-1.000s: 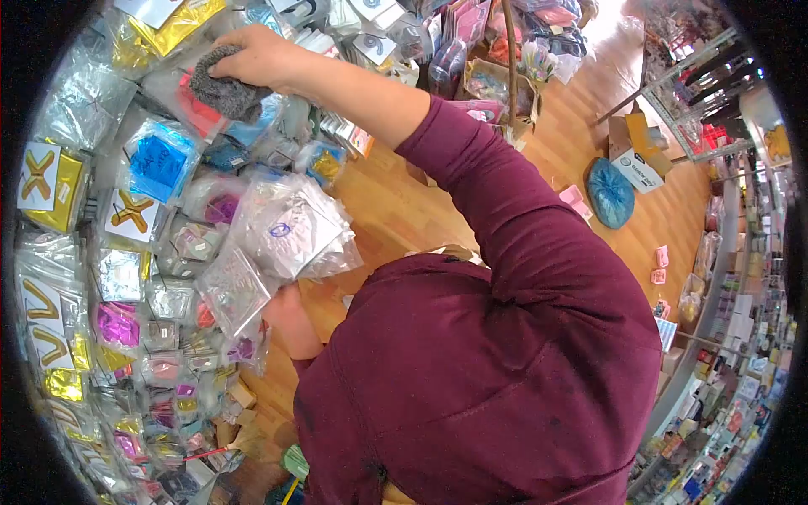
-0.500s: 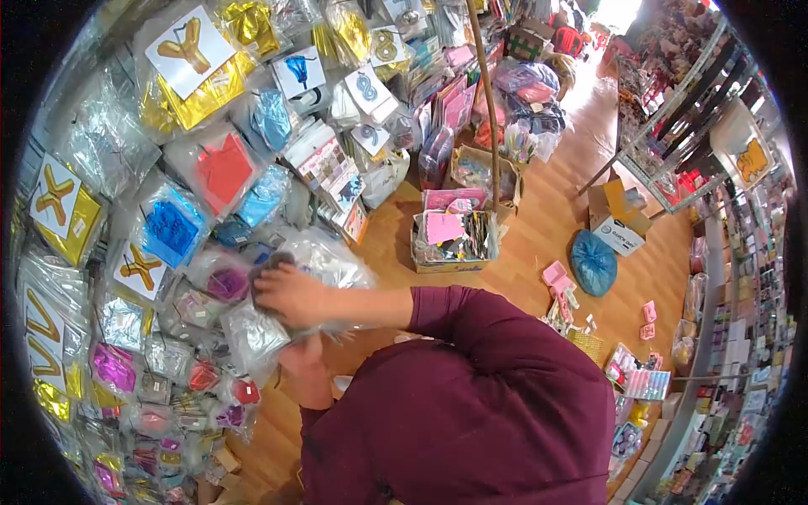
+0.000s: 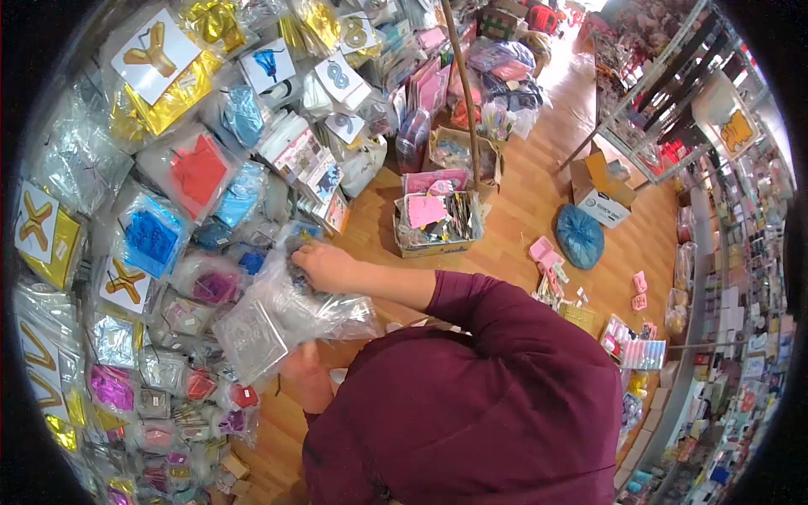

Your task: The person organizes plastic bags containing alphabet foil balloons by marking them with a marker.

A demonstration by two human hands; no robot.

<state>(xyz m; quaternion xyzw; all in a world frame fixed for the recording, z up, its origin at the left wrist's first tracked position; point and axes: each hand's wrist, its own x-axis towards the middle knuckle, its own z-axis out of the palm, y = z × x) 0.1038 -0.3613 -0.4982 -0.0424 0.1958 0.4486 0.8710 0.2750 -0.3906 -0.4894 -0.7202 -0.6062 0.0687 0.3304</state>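
Observation:
My left hand (image 3: 306,372) is under the lower edge of a clear plastic packet with a silvery sheet (image 3: 252,338) in it; its fingers are mostly hidden behind the packet. Above it, my right hand (image 3: 326,268) is closed on the crumpled upper part of a clear plastic bag (image 3: 324,313), which overlaps the packet. Something dark and small shows at the right fingertips, too blurred to name. Around the hands lie bagged foil pieces, among them a purple one (image 3: 216,286) and a blue one (image 3: 153,240).
Left of me, a wall of bagged foil balloons with letter cards (image 3: 151,57) rises. A box of packets (image 3: 438,225) stands beside a wooden pole (image 3: 465,93). Farther right are a blue bag (image 3: 580,236), an open carton (image 3: 603,189) and shelving (image 3: 715,337).
My right hand has shifted right and slightly up, off a dark grey item, and now grips the clear bag. The silvery packet shows more openly. The whole view has shifted slightly.

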